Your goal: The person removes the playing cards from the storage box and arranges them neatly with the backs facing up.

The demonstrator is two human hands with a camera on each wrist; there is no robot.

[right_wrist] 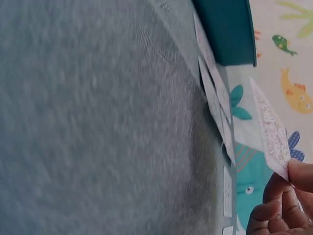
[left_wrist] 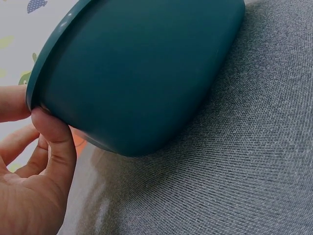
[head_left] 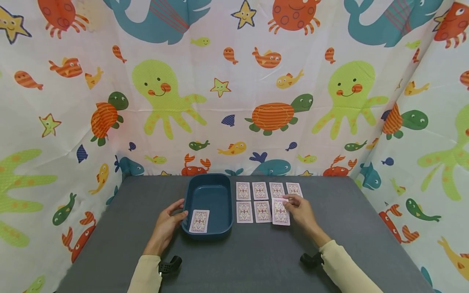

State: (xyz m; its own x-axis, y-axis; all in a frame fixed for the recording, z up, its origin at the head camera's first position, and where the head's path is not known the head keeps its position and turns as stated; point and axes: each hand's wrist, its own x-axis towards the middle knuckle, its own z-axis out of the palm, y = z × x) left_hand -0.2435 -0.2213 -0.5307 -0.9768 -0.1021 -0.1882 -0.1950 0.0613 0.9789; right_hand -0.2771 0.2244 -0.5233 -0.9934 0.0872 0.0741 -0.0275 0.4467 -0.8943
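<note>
A dark teal tub (head_left: 209, 203) stands on the table, and my left hand (head_left: 166, 224) pinches its left rim between thumb and fingers. Inside the tub, at the near left, lies one playing card (head_left: 199, 221) with its patterned back up. My right hand (head_left: 302, 212) pinches a playing card (right_wrist: 272, 132) by its corner; the right wrist view shows this card raised off the table. To the right of the tub, several cards (head_left: 259, 191) lie back up in a far row, with two more cards (head_left: 244, 212) in the near row.
A grey cloth (head_left: 256, 260) covers the table. Behind and beside it hangs a white curtain (head_left: 242, 154) printed with sea animals. Dark bands with small devices sit at both wrists, the left device (head_left: 170, 265) and the right device (head_left: 311, 259).
</note>
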